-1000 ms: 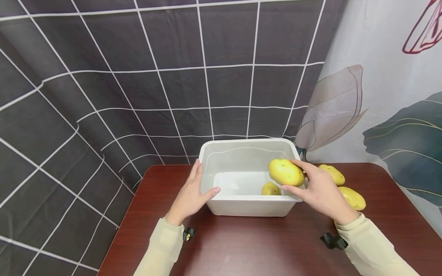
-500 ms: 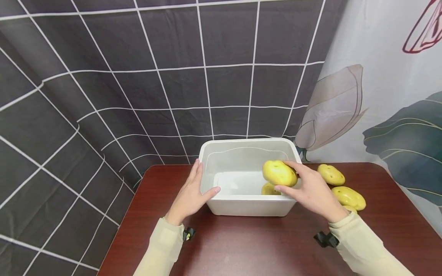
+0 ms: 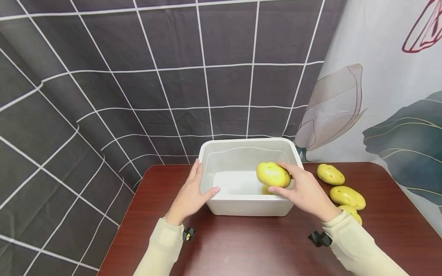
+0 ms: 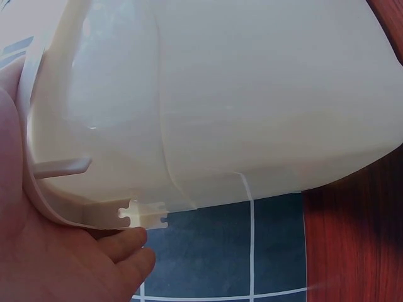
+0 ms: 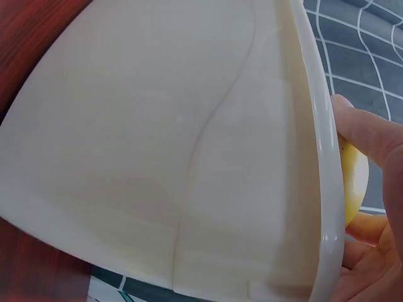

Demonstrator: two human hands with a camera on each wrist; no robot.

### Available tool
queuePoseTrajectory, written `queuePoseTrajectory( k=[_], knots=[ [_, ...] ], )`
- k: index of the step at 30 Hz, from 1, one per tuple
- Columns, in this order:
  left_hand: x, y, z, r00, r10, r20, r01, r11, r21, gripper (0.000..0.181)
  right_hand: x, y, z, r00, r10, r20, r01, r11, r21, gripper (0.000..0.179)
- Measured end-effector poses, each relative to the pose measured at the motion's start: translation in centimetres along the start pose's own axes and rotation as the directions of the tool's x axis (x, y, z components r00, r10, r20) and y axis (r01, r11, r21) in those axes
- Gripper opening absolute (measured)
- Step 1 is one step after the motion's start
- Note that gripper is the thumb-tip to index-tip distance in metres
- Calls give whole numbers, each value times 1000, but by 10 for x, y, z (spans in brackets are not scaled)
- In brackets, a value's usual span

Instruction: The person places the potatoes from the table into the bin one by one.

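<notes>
My right hand holds a yellow potato between thumb and fingers, over the right part of a white plastic bin. A second potato lies inside the bin, mostly hidden behind the held one. In the right wrist view the held potato shows in part past the bin's rim. My left hand rests against the bin's left front corner, fingers straight along the side and thumb spread over the front rim. The left wrist view has this hand touching the rim.
To the right of the bin, three potatoes lie on the red-brown table: a far one, a middle one and a near one partly behind my right sleeve. A dark grid-patterned curtain hangs behind.
My right hand has moved left and slightly down with the potato, farther over the bin, uncovering more of the potatoes on the table. My left hand and the bin have stayed put.
</notes>
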State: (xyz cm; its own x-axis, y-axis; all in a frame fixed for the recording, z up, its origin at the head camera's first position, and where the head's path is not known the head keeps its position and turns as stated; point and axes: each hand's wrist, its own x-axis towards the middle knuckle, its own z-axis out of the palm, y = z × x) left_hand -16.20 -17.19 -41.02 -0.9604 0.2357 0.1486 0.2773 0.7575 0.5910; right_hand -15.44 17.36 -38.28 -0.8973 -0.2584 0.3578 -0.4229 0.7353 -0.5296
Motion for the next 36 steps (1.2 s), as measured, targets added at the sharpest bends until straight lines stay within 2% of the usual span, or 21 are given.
queuePoseTrajectory(
  k=[5, 29, 36],
  knots=[
    [0, -1, 0, 1000, 7, -1, -7, 1000, -4, 103, 0, -1, 4, 1000, 3, 10, -3, 1000, 7, 74],
    [0, 1, -1, 1000, 1, -1, -1, 1000, -4, 102, 2, -6, 13, 997, -79, 1, 79, 997, 12, 69],
    [0, 1, -1, 1000, -7, 4, 7, 1000, 0, 102, 6, -10, 16, 996, -83, 21, 82, 997, 7, 71]
  ],
)
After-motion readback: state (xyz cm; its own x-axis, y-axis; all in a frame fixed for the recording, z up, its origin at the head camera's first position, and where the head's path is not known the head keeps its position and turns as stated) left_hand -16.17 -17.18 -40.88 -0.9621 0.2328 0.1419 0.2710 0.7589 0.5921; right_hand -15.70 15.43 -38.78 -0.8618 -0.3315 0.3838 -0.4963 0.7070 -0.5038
